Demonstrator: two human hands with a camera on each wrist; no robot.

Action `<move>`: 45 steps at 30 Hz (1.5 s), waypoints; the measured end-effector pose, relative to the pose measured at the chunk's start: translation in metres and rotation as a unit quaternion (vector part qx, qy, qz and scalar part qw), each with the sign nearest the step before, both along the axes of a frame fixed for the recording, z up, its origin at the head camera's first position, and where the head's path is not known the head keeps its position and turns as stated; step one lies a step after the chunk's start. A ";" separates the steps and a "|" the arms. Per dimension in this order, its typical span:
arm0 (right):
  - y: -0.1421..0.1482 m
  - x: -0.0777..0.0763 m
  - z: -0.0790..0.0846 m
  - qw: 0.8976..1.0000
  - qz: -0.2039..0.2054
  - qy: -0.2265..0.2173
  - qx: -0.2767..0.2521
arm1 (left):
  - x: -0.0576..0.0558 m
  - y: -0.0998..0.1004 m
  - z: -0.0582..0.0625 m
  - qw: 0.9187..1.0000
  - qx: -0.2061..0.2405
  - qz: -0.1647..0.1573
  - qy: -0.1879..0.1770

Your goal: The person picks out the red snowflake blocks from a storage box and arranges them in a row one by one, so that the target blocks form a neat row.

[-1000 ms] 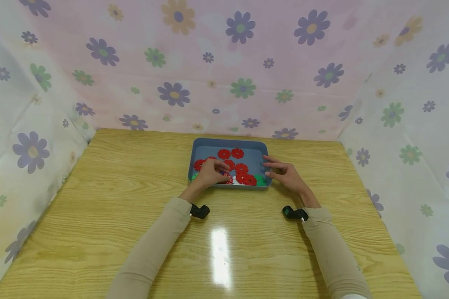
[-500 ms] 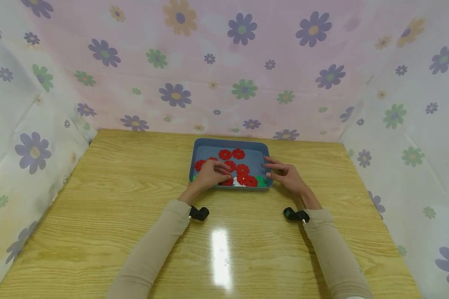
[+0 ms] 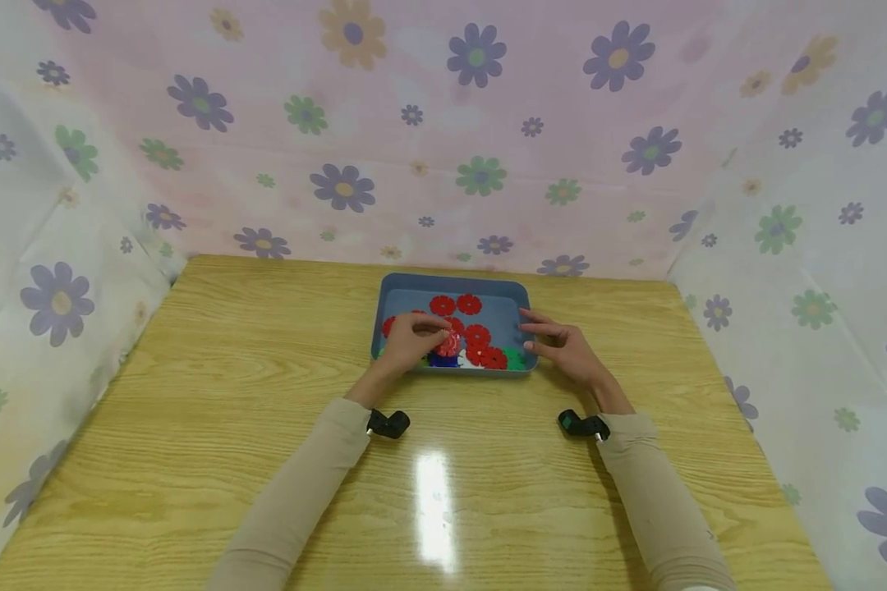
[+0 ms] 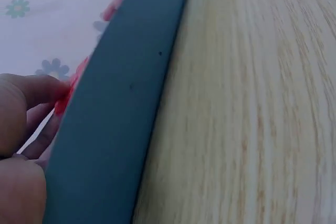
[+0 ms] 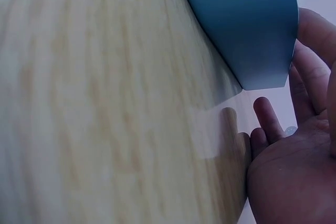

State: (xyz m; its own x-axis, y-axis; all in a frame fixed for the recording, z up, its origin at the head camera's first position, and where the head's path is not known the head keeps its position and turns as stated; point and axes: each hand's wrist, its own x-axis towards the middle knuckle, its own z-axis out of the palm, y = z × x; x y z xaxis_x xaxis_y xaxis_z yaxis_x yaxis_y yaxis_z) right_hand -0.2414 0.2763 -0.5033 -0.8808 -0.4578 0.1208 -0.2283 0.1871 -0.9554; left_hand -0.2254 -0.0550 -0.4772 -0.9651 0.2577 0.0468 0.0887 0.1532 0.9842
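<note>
The left hand (image 3: 405,348) pinches a red disc (image 3: 451,344) over the tray (image 3: 499,309).

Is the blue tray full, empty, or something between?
Something between: red pieces and green pieces lie in the blue tray, whose far right part is bare.

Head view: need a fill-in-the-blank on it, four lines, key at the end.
1. The ____ hand pinches a shiny red disc.
2. The other hand is at the tray's ____ end, as seen in the head view.
3. The two discs farthest back in the tray are ____ in colour.
4. The camera on the left wrist is ____ in colour.

Missing words: left; right; red; black.
</note>
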 end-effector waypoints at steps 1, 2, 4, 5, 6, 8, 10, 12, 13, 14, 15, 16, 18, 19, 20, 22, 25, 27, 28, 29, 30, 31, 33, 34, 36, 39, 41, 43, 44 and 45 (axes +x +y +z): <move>0.000 -0.001 0.000 1.000 0.001 0.003 -0.001 | 0.000 -0.001 0.001 1.000 0.013 0.009 -0.009; 0.001 -0.001 0.000 1.000 0.002 0.006 -0.001 | -0.001 -0.002 0.002 0.999 0.024 0.019 -0.014; 0.001 -0.002 -0.001 1.000 0.004 0.010 -0.003 | 0.000 -0.004 0.004 0.998 0.045 0.035 -0.026; 0.001 -0.002 -0.002 1.000 0.005 0.011 -0.004 | 0.000 -0.006 0.005 0.997 0.051 0.041 -0.028; 0.001 -0.002 -0.002 1.000 0.006 0.012 -0.004 | 0.001 -0.008 0.007 0.997 0.058 0.047 -0.031; 0.002 -0.003 -0.002 1.000 0.007 0.014 -0.003 | 0.003 -0.014 0.013 0.995 0.072 0.054 -0.037; 0.002 -0.002 -0.002 1.000 0.006 0.012 -0.002 | 0.006 -0.023 0.020 0.994 0.082 0.054 -0.048; 0.002 -0.002 -0.002 1.000 0.005 0.011 -0.001 | 0.010 -0.034 0.026 0.992 0.097 0.051 -0.062; 0.002 -0.002 -0.001 1.000 0.005 0.010 0.000 | 0.012 -0.039 0.029 0.991 0.104 0.050 -0.070; 0.002 -0.001 -0.001 1.000 0.004 0.008 -0.001 | 0.014 -0.046 0.031 0.990 0.108 0.050 -0.077; 0.002 -0.001 -0.001 1.000 0.003 0.005 -0.002 | 0.016 -0.052 0.032 0.990 0.108 0.050 -0.080; 0.002 -0.001 0.000 1.000 0.004 0.003 -0.003 | 0.018 -0.059 0.034 0.989 0.108 0.052 -0.084; 0.002 -0.001 0.000 1.000 0.003 0.000 -0.004 | 0.021 -0.073 0.035 0.989 0.106 0.052 -0.087; 0.002 -0.001 0.000 1.000 0.002 -0.002 -0.006 | 0.023 -0.080 0.034 0.990 0.099 0.051 -0.087; 0.001 0.000 0.000 1.000 0.002 -0.003 -0.007 | 0.025 -0.088 0.033 0.991 0.091 0.049 -0.087; 0.001 0.000 0.000 1.000 0.002 -0.002 -0.007 | 0.029 -0.103 0.030 0.993 0.063 0.039 -0.091; 0.001 0.000 0.000 1.000 0.004 -0.001 -0.007 | 0.035 -0.125 0.023 0.994 0.013 0.026 -0.101; 0.001 0.000 0.001 1.000 0.006 0.000 -0.008 | 0.040 -0.136 0.017 0.994 -0.026 0.024 -0.108; 0.001 0.000 0.001 1.000 0.007 -0.001 -0.008 | 0.043 -0.142 0.014 0.993 -0.040 0.025 -0.111; 0.001 0.000 0.001 1.000 0.008 -0.001 -0.009 | 0.045 -0.147 0.011 0.992 -0.051 0.027 -0.113; 0.001 0.000 0.001 1.000 0.008 -0.001 -0.009 | 0.047 -0.151 0.008 0.991 -0.061 0.030 -0.115; 0.001 0.000 0.002 1.000 0.008 -0.001 -0.010 | 0.049 -0.155 0.006 0.990 -0.071 0.031 -0.116; 0.001 0.000 0.002 1.000 0.008 0.000 -0.009 | 0.052 -0.162 0.001 0.989 -0.084 0.031 -0.115; 0.001 0.000 0.002 1.000 0.008 0.002 -0.009 | 0.054 -0.166 0.000 0.990 -0.082 0.028 -0.115; 0.001 0.000 0.002 1.000 0.010 0.004 -0.010 | 0.056 -0.171 -0.002 0.990 -0.077 0.022 -0.113; 0.001 0.000 0.002 1.000 0.012 0.005 -0.014 | 0.060 -0.176 -0.002 0.992 -0.067 0.012 -0.110; 0.001 0.001 0.002 1.000 0.014 0.005 -0.015 | 0.061 -0.179 -0.002 0.992 -0.077 0.009 -0.104; 0.002 0.001 0.002 1.000 0.013 0.003 -0.014 | 0.062 -0.181 -0.001 0.990 -0.098 0.011 -0.097; 0.002 0.001 0.001 1.000 0.011 0.002 -0.013 | 0.062 -0.182 -0.001 0.989 -0.110 0.013 -0.094; 0.002 0.001 0.001 1.000 0.010 0.001 -0.012 | 0.062 -0.183 0.000 0.988 -0.119 0.015 -0.093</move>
